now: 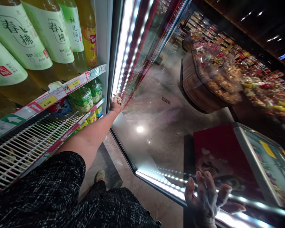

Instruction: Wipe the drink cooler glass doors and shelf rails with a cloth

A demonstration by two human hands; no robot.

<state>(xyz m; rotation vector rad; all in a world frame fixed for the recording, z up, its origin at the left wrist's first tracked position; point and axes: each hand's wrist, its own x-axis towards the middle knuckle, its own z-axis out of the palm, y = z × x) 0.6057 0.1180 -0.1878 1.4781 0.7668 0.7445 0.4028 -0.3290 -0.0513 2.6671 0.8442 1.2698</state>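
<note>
head view | right hand [205, 201] spread flat, fingers open, on the open cooler door glass [161, 126] near its lit lower edge | left hand [115, 104] closed on a crumpled cloth [118, 98] at the door's hinge edge | risk: the door may swing and pinch those fingers.

Open glass cooler door [171, 104], crumpled beige cloth [118, 98] pressed against it.
</note>
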